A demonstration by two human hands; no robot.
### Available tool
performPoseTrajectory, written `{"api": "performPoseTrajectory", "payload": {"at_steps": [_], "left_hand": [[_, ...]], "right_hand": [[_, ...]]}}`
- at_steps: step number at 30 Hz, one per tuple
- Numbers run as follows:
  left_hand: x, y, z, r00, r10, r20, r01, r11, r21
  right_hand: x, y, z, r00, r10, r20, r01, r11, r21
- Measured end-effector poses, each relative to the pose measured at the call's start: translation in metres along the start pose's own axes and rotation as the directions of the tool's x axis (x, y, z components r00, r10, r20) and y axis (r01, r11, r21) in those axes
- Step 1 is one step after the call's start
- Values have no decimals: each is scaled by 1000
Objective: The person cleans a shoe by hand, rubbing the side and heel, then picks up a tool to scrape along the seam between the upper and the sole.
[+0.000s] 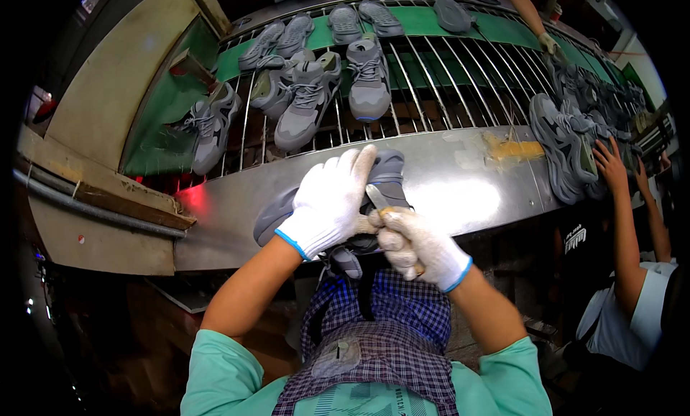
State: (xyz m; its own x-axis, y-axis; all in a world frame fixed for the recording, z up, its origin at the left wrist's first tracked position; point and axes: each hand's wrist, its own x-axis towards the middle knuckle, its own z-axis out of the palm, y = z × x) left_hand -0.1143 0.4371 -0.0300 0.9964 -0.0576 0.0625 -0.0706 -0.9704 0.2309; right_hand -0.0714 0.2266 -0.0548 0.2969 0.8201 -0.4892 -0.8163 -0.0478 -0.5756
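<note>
Both of my hands wear white knit gloves with blue cuffs. My left hand (327,193) holds a grey sneaker (389,168) against the near edge of the metal ledge, its fingers reaching along the upper and its thumb lower down. A thick grey sole (272,218) shows to the left of that wrist; whether it belongs to the same shoe is hidden. Closed around the handle of a small flat-bladed tool (375,197) is my right hand (413,243), with the blade up close to the sneaker. A small grey piece (346,262) hangs just below the ledge.
Several grey sneakers (307,103) stand on a rack of metal rods, with a green belt (420,24) beyond. One more sneaker (215,125) leans at the left panel. Shoes (564,150) crowd the ledge's right end, where a co-worker's hand (611,164) reaches in. Another gloved hand (548,42) is farther back.
</note>
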Motion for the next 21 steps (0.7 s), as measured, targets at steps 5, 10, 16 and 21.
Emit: {"api": "performPoseTrajectory", "payload": {"at_steps": [5,10,16,21], "left_hand": [[-6,-6,-2,1000,10,-17,-10,1000,-27],[-14,-5,-7,1000,19,-11,-19,999,-32],[-12,2,-6,1000,-9,23,10,999,-33],[-15,2,-3,1000,24,3,-24,1000,20]], "right_hand": [[0,27,21,949,-148,-278,177,981,82],[-29,-43,-48,777,-312,-547,204,946,-251],[-23,8,7,975,-59,-216,-4,959,-283],[-6,0,18,990,-6,-143,-23,979,-201]]}}
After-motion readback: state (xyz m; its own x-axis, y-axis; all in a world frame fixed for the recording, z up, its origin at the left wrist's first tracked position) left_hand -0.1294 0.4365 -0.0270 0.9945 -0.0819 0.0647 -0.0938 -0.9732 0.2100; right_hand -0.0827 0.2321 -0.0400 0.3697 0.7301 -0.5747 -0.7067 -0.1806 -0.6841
